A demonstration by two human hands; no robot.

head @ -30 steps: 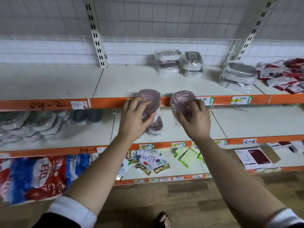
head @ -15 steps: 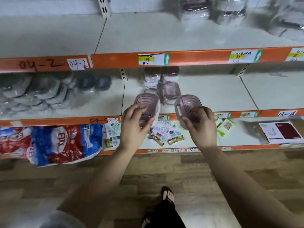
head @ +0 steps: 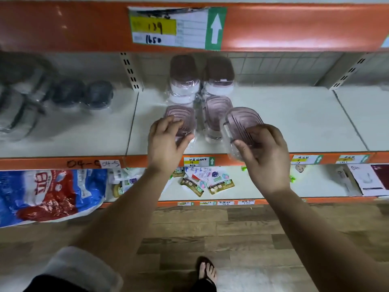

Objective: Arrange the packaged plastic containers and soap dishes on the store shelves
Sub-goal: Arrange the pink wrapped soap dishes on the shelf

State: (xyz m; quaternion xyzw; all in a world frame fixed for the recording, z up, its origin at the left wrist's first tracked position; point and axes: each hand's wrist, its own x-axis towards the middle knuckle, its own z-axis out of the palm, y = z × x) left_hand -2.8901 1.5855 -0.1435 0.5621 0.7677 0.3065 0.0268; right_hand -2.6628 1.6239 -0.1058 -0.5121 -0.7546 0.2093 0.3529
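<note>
Each hand holds a plastic-wrapped pink soap dish over the middle shelf [head: 294, 123]. My left hand [head: 166, 144] grips one pink soap dish [head: 181, 118] low over the shelf board, left of a third wrapped pink dish [head: 216, 110] that lies there. My right hand [head: 265, 157] grips the other pink soap dish [head: 242, 125], tilted, above the shelf's front edge. Behind them stand two stacks of wrapped pink-and-white dishes [head: 185, 81], [head: 219, 79] against the back wall.
Dark grey wrapped containers [head: 84, 93] fill the left of the middle shelf. The orange rail of the upper shelf [head: 294, 26] hangs overhead with a price tag [head: 174, 27]. Below lie a blue-red bag [head: 50, 192], small sachets [head: 202, 182] and a box [head: 366, 178]. My sandalled foot [head: 207, 270] is on the wooden floor.
The view has dropped from the top shelf to the middle one. Both hands have carried their pink soap dishes down and forward to the middle shelf, beside the pink dishes there.
</note>
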